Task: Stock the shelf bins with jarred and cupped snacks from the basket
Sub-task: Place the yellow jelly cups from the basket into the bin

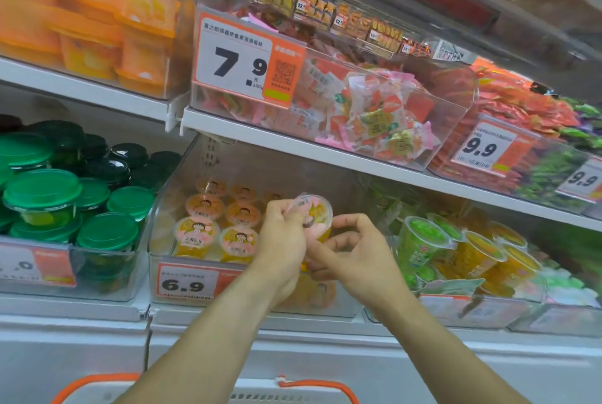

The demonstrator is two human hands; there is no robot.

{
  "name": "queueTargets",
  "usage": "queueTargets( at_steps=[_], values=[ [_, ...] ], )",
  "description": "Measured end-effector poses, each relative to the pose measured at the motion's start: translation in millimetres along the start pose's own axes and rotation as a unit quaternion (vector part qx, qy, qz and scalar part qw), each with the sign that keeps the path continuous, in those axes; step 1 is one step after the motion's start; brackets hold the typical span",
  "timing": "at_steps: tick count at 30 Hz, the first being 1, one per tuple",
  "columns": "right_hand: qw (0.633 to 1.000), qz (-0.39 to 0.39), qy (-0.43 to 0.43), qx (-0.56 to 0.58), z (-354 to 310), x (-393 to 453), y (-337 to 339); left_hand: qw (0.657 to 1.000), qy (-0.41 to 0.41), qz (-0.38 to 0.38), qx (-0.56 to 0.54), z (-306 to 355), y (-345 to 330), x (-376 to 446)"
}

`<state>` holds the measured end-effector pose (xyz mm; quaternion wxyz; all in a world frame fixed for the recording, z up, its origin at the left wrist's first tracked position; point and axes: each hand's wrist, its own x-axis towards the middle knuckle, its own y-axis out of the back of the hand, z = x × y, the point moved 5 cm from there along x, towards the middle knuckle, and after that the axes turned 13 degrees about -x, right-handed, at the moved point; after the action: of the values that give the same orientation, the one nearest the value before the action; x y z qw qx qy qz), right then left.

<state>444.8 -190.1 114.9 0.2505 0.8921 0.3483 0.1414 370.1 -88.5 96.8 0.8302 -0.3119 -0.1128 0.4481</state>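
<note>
Fingers (294,213) of my left hand (283,240) are curled round a small jelly cup (314,216) with a pink cartoon-printed film lid, gripping it from its left side so the lid tips toward me and the yellow body points down and away. The cup sits above the front of the clear shelf bin (254,276) marked with a 6.9 price tag (187,284), over the gap to the right of the matching cups (198,234) standing upright in rows at the bin's left. My right hand (355,250) is just beside the cup on its lower right, fingers loosely curled, thumb and forefinger forming an open ring; its fingertips reach under the cup near my left palm, but I cannot tell whether they actually hold it or only touch it. Both forearms come up from the bottom of the view and converge at the bin, wrists roughly level with its front lip. Below them the orange handles of the basket (316,385) show at the lower edge. To the left is a bin of green-lidded tubs (42,195); to the right, a bin of green and yellow cups (423,240). On the shelf above sits a bin of wrapped sweets (374,116).
</note>
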Motion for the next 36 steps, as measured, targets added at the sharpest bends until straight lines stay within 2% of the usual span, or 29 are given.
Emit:
queueTargets(
  at_steps=[3, 4, 6, 9, 13, 15, 16, 17, 20, 22, 24, 26, 31, 34, 36],
  values=[
    [0.999, 0.038, 0.0, 0.023, 3, -1, -1, 0.996, 0.057, -0.003, -0.07, -7, -7, 0],
    [0.998, 0.05, 0.001, 0.038, 2, -2, 0, 0.997, 0.056, -0.013, -0.042, -6, -4, 1],
    [0.996, 0.071, 0.001, 0.047, 1, -5, 2, 0.992, 0.004, -0.038, 0.12, 1, 3, 7],
    [0.995, 0.086, 0.002, 0.057, 6, -6, 2, 0.95, -0.057, -0.075, 0.297, 16, 8, 11],
    [0.993, 0.099, -0.027, 0.058, 13, 0, 6, 0.883, -0.051, -0.138, 0.446, 21, 9, 11],
    [0.993, 0.113, -0.026, -0.01, 15, 11, 13, 0.835, -0.06, -0.139, 0.529, 20, 13, 9],
    [0.989, 0.119, -0.007, -0.086, 14, 19, 17, 0.822, -0.062, -0.123, 0.552, 20, 17, 8],
    [0.975, 0.127, 0.024, -0.182, 10, 27, 21, 0.813, -0.058, -0.103, 0.569, 20, 21, 9],
    [0.888, 0.133, 0.101, -0.428, -10, 48, 26, 0.778, -0.034, -0.08, 0.622, 19, 29, 7],
    [0.841, 0.108, 0.104, -0.52, -18, 63, 22, 0.759, -0.028, -0.084, 0.645, 15, 30, 7],
    [0.786, 0.077, 0.1, -0.605, -20, 77, 15, 0.763, -0.031, -0.083, 0.641, 13, 27, 7],
    [0.756, 0.058, 0.101, -0.644, -16, 90, 9, 0.766, -0.033, -0.086, 0.636, 12, 26, 8],
    [0.774, 0.022, 0.051, -0.63, -6, 117, 2, 0.743, -0.019, -0.108, 0.66, 7, 26, 10],
    [0.793, -0.002, -0.002, -0.61, -1, 126, 6, 0.739, -0.009, -0.107, 0.665, 4, 26, 12],
    [0.797, 0.004, -0.005, -0.604, -1, 126, 10, 0.738, -0.008, -0.107, 0.666, 3, 25, 13]
  ],
)
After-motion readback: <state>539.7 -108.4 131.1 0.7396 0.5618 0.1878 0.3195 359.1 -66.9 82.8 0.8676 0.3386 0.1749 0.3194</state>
